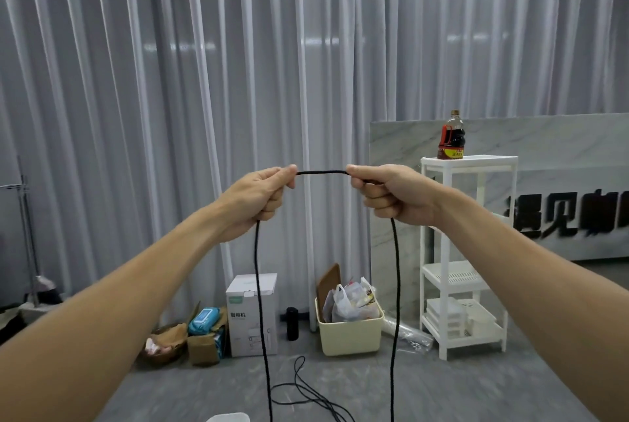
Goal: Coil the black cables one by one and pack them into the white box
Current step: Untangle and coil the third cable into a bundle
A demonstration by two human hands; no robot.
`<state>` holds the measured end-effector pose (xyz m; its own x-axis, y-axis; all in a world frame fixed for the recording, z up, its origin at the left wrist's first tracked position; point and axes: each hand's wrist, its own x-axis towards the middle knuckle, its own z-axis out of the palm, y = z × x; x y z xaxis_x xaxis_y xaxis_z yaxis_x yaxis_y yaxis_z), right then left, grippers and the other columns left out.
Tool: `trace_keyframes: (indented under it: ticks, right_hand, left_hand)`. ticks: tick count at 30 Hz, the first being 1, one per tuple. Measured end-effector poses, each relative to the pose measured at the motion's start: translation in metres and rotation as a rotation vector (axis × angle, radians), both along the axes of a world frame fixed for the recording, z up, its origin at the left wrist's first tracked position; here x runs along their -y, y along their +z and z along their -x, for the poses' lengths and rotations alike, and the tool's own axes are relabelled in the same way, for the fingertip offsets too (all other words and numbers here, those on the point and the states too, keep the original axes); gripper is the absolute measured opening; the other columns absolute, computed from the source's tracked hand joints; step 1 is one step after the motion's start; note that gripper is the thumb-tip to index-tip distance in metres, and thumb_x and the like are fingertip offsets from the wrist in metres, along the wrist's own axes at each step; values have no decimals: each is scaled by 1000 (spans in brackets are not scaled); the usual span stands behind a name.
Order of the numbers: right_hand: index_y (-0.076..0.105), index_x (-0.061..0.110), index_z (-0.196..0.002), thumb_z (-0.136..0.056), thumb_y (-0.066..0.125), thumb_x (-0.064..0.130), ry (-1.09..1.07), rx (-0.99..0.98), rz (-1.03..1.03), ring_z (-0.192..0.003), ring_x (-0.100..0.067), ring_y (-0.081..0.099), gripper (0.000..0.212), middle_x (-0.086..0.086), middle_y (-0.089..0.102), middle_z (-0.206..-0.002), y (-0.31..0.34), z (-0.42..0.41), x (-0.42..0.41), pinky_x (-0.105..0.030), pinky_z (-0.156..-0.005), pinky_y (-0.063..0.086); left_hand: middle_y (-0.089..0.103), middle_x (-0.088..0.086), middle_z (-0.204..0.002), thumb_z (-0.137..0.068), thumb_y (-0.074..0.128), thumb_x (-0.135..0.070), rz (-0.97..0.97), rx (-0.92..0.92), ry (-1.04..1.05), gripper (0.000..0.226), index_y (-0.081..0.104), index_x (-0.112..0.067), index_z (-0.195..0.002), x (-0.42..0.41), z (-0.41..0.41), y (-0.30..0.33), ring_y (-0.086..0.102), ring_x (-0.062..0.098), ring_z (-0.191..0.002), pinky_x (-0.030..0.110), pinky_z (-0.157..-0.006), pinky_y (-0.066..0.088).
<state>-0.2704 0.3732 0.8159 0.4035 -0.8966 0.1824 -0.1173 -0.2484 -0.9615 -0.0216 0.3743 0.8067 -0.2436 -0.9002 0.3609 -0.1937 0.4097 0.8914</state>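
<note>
Head view: both arms stretched out in front, raised at chest height. Left hand (260, 197) fingers curled round the black cable (321, 172), thumb and forefinger pinching it at the top. Right hand (391, 193) also fisted round the same cable, thumb on top. Short stretch of cable runs near level between the two hands, slightly arched. From under each fist one strand hangs straight down, left strand and right strand well apart, both running out at the bottom edge of frame. More thin black cable (303, 387) lies in loose loops on the grey floor (459, 387) between the two hanging strands. White rim of a container (228, 417) just shows at bottom edge, left of the left strand; cannot tell if it is the white box. Background: grey curtain (170, 81), white carton (252, 316), cream bin (350, 335) stuffed with bags, white shelf rack (466, 251) with a dark sauce bottle (451, 137) on top, marble panel (561, 149) behind it
</note>
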Motion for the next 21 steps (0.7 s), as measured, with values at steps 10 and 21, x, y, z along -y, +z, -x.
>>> trace_keyframes:
  ticks: [10,21]
  right_hand:
    - [49,20,-73,-96,55,37,-85,195,12,-39,-4,16,29,11,18,-50,1,54,2,-19,-38,9]
    - [53,20,-76,-101,55,37,15,-7,28,-43,-6,16,31,9,19,-52,9,-18,-5,-18,-38,12]
  left_hand:
    - [24,-3,-62,-98,53,-42,-81,-160,123,29,52,-15,-86,8,-59,-26,27,12,-50,21,-48,29]
    - [50,-4,-69,-102,47,-46,-175,35,-206,39,64,-12,-108,-19,29,17,44,9,-59,21,-55,41]
